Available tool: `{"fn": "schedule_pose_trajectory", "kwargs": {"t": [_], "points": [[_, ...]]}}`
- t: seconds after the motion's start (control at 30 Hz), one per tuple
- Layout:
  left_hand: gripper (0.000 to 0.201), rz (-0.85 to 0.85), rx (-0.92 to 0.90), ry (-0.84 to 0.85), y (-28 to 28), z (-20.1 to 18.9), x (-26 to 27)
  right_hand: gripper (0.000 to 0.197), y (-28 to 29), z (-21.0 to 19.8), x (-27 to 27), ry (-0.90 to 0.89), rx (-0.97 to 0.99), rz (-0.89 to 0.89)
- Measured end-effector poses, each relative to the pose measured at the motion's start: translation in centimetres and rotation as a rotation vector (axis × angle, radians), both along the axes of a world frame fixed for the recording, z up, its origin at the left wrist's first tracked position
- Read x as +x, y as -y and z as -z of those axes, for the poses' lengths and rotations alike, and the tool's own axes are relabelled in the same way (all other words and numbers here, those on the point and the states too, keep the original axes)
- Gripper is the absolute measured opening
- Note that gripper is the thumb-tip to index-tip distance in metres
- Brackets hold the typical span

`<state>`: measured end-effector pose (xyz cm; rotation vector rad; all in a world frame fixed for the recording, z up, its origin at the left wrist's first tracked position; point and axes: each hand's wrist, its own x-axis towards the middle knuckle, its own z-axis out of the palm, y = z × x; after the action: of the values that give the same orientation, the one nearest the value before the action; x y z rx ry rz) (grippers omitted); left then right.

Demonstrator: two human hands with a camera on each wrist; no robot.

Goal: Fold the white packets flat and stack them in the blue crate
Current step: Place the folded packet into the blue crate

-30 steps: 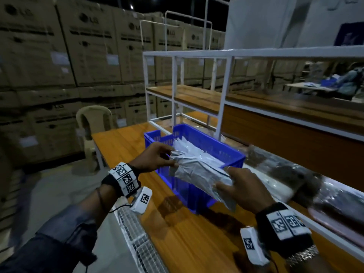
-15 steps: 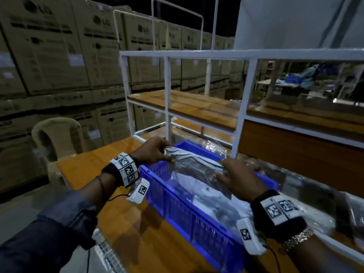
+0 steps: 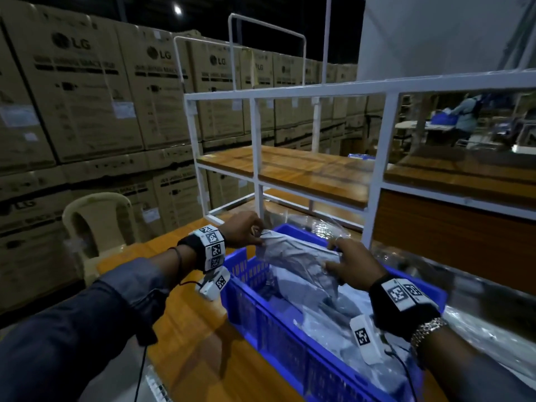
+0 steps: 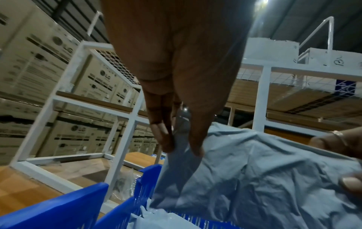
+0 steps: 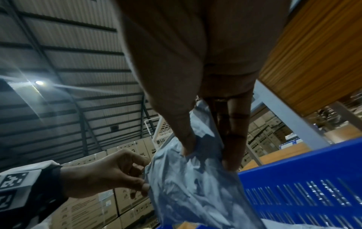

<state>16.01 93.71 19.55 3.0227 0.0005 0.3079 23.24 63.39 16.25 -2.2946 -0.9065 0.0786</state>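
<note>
A wall of stacked brown cardboard cartons (image 3: 95,91) fills the background, with a beige plastic chair (image 3: 95,227) in front of it. A white metal shelf frame with wooden boards (image 3: 290,169) stands on the orange wooden bench (image 3: 185,343). On the bench, below the frame, sits the blue slatted plastic crate (image 3: 275,329), with pale packets already lying inside. Held over the crate's far end is a crumpled white plastic packet (image 3: 293,253), stretched between both hands. The left hand (image 3: 242,229) pinches the packet's left corner between thumb and fingertips; the right hand (image 3: 352,264) grips its right edge, thumb on one face and fingers curled behind the other. A ring shows on a right finger.
</note>
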Motion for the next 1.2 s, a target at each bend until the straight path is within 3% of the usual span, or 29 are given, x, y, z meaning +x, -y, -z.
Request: {"fn": "schedule_pose_trajectory", "kwargs": {"t": [0.23, 0.53, 0.67, 0.9, 1.0, 1.1, 1.2], "points": [[0.03, 0.17, 0.07, -0.347, -4.3, 1.3, 6.8, 0.039, -2.7, 1.2, 4.4, -0.089, -0.117, 0.139], [0.044, 0.446, 0.236, -0.477, -5.9, 5.7, 14.5, 0.042, -6.4, 8.4, 6.2, -0.251, -0.181, 0.393], [0.044, 0.577, 0.488, -0.543, -4.4, 7.2, 16.4, 0.041, -7.6, 11.3, 6.6, -0.236, -0.249, 0.441], [0.049, 0.681, 0.733, -0.534, -1.8, 8.7, 19.3, 0.038, -8.4, 13.6, 6.9, -0.218, -0.343, 0.538], [0.038, 0.733, 0.773, -0.554, -0.5, 9.3, 19.8, 0.055, -8.1, 14.4, 7.0, -0.21, -0.433, 0.536], [0.042, 0.788, 0.815, -0.577, 0.6, 9.8, 19.2, 0.062, -8.1, 14.5, 7.1, -0.192, -0.47, 0.516], [0.02, 0.89, 0.856, -0.443, 1.0, 10.4, 18.3, 0.055, -8.3, 14.6, 7.1, -0.134, -0.554, 0.484]]}}
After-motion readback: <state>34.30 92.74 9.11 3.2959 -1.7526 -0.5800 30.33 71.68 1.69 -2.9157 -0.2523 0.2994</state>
